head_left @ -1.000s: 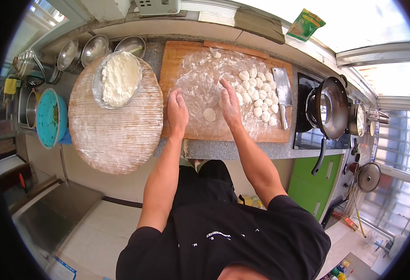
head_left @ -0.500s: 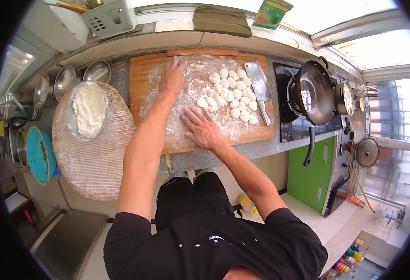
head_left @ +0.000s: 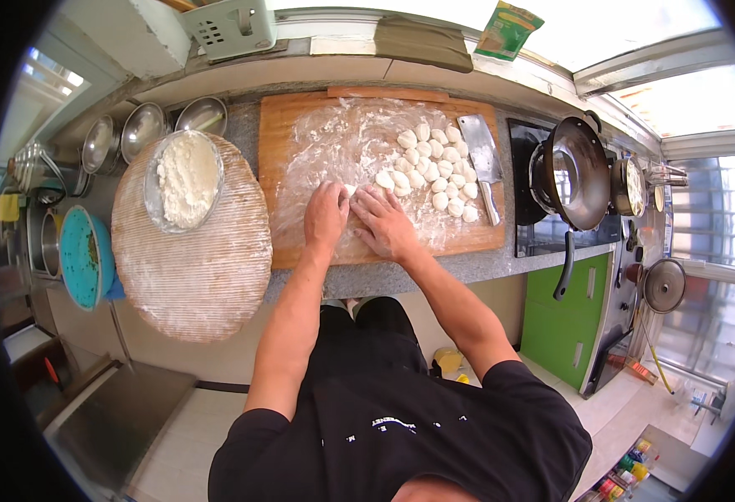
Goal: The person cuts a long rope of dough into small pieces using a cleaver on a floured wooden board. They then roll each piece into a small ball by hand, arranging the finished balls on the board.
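My left hand (head_left: pixel 327 213) rests on the floured wooden board (head_left: pixel 300 125), its fingers curled downward. A small white patch shows at its fingertips, and I cannot make out whether it is dough or flour. Right beside it, my right hand (head_left: pixel 384 222) lies palm down with its fingers stretched toward the left one. Several small round pieces of dough (head_left: pixel 436 165) are clustered just beyond and to the right of my right hand. A cleaver (head_left: pixel 480 151) lies flat along the board's right side, handle toward me. At the far edge lies a long wooden stick (head_left: pixel 388 94).
To the left, a bowl of flour (head_left: pixel 187 180) stands on a round ridged board (head_left: pixel 192 284). Metal bowls (head_left: pixel 144 130) and a turquoise basin (head_left: pixel 83 255) are further left. On the right, a wok (head_left: pixel 575 171) sits on the stove, its handle (head_left: pixel 564 272) jutting past the counter edge.
My left hand has come back from the board's far side to beside my right hand, and its fingers have curled. My right hand stays near the dough pieces. The view has shifted slightly.
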Demonstrator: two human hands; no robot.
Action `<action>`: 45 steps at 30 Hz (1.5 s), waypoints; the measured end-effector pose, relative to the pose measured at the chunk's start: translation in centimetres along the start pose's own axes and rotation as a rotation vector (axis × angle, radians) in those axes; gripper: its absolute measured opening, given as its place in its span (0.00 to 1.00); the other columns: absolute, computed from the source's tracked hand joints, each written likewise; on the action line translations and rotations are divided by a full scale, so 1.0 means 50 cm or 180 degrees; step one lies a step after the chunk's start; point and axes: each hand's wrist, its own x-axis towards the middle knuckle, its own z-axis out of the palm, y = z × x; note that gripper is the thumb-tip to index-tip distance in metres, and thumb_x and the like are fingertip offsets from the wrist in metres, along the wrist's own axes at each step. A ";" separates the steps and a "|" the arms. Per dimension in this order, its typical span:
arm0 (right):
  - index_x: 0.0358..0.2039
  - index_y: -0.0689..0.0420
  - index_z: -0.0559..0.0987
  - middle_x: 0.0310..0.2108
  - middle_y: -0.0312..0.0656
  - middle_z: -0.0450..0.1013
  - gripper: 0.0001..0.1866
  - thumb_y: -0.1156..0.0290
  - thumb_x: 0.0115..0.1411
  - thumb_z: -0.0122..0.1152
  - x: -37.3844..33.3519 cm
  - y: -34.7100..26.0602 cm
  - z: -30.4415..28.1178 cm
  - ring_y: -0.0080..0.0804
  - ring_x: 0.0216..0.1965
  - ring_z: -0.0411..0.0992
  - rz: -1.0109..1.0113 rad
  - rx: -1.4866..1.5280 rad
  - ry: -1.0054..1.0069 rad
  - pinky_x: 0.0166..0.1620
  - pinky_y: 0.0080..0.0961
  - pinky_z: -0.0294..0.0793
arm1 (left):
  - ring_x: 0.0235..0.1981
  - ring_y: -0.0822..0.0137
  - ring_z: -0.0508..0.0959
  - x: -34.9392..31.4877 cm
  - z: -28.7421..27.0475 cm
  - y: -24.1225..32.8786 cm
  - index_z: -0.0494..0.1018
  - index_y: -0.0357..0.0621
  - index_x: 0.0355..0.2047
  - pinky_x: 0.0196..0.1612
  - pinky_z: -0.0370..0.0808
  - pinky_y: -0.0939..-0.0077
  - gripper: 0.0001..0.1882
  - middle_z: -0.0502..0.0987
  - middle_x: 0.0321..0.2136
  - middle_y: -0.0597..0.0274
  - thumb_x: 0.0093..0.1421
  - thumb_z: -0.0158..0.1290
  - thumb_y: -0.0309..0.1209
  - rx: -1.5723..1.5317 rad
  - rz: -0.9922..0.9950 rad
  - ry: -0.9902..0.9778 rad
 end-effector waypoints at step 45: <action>0.77 0.58 0.61 0.79 0.53 0.54 0.44 0.42 0.71 0.52 0.217 -0.101 0.080 0.52 0.80 0.51 0.0476 -0.0425 0.0300 0.80 0.53 0.45 | 0.60 0.43 0.75 -0.101 -0.070 -0.054 0.71 0.32 0.62 0.64 0.71 0.53 0.20 0.77 0.58 0.40 0.78 0.44 0.34 -0.0656 -0.0775 0.0969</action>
